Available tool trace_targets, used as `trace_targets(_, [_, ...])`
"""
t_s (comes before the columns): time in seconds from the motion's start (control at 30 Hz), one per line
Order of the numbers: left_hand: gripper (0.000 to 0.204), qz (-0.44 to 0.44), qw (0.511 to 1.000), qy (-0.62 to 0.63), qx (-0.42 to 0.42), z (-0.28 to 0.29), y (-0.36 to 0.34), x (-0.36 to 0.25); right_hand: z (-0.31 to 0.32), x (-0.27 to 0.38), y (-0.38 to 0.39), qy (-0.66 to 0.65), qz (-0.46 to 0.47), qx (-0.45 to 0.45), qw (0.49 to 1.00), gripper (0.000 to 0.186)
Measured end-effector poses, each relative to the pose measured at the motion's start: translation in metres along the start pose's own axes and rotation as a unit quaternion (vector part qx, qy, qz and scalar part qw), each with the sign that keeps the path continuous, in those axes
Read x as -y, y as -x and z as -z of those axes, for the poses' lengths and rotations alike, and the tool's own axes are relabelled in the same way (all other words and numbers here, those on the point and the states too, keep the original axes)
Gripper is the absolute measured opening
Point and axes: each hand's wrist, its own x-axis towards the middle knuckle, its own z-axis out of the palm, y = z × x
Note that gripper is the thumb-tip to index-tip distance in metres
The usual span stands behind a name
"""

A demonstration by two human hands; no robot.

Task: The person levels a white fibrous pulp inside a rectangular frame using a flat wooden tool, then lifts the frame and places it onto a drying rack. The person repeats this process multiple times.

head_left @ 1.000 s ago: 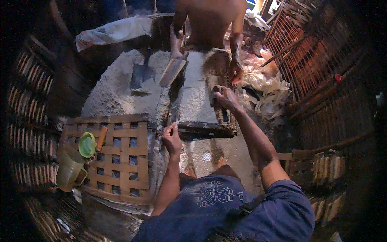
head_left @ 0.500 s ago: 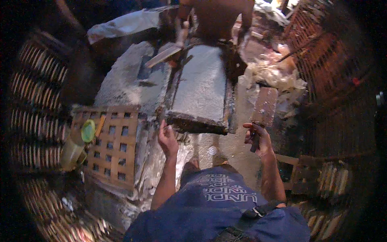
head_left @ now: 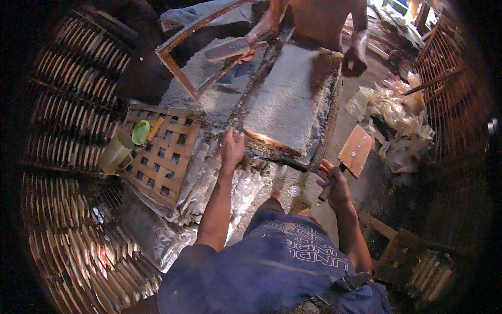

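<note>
A long shallow bed of white, grainy material (head_left: 282,97) lies in front of me inside dark edging. My left hand (head_left: 232,149) is at its near left corner, fingers stretched out and apart, seemingly holding nothing. Off the near right corner, my right hand (head_left: 337,183) is closed around the handle of a trowel (head_left: 356,152). Its flat, rectangular brownish blade carries white specks and points away from me. Across the bed, a co-worker's hand (head_left: 261,31) is at a rectangular wooden frame (head_left: 178,73) and a flat-bladed tool (head_left: 227,49).
At left, a wooden lattice board (head_left: 162,157) bears a pitcher (head_left: 116,153) and a green cup-like item (head_left: 140,132). More white material (head_left: 222,91) lies beyond it. Crumpled plastic (head_left: 402,115) sits at right. Slatted walls (head_left: 83,89) stand on both sides.
The co-worker has raised the wooden frame off to the left of the bed. My view has shifted and turned. My left hand stays near the bed's corner, and my right hand keeps the trowel.
</note>
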Motion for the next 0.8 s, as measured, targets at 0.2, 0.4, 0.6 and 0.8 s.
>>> trace_targets(0.2, [0.068, 0.043, 0.995, 0.049, 0.071, 0.019, -0.018, -0.019, -0.012, 0.019, -0.001, 0.030, -0.009, -0.049, 0.998, 0.054])
trace_targets(0.4, [0.074, 0.011, 0.993, 0.065, 0.096, 0.036, -0.038, -0.018, -0.027, 0.058, -0.023, -0.029, -0.055, -0.009, 0.998, 0.034])
trace_targets(0.6, [0.075, -0.004, 0.992, -0.029, 0.125, 0.054, -0.048, -0.045, 0.007, 0.055, -0.051, -0.072, -0.025, -0.005, 0.997, 0.036])
trace_targets(0.8, [0.069, 0.040, 0.947, 0.187, 0.258, 0.021, -0.122, -0.004, -0.032, 0.095, -0.039, -0.052, -0.013, -0.009, 0.999, 0.042])
